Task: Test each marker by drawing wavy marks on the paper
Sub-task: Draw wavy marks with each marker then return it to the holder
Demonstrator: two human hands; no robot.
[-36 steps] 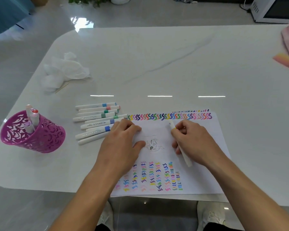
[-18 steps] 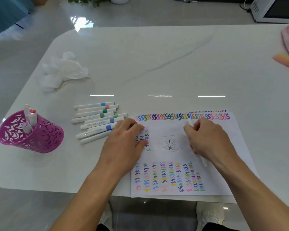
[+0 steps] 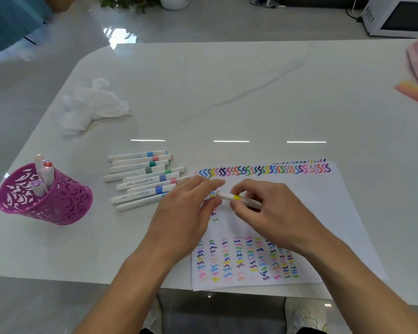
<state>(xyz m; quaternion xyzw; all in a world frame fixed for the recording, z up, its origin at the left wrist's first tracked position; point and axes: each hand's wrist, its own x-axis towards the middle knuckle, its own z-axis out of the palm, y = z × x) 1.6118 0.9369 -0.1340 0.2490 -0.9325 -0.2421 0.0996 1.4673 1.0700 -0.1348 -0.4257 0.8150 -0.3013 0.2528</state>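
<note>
Pinching a white yellow-banded marker (image 3: 237,198) over the white squiggle-covered paper (image 3: 323,213), right hand (image 3: 270,213) half hiding its barrel, left hand (image 3: 186,213) fingertips closed on its cap end, grip blurred.

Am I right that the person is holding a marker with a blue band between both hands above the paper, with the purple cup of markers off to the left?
Not quite: the band on the marker is yellow, not blue, as the head view shows. The rest stands: the left hand and right hand hold it between them above the paper, and the purple cup stands to the left.
</note>
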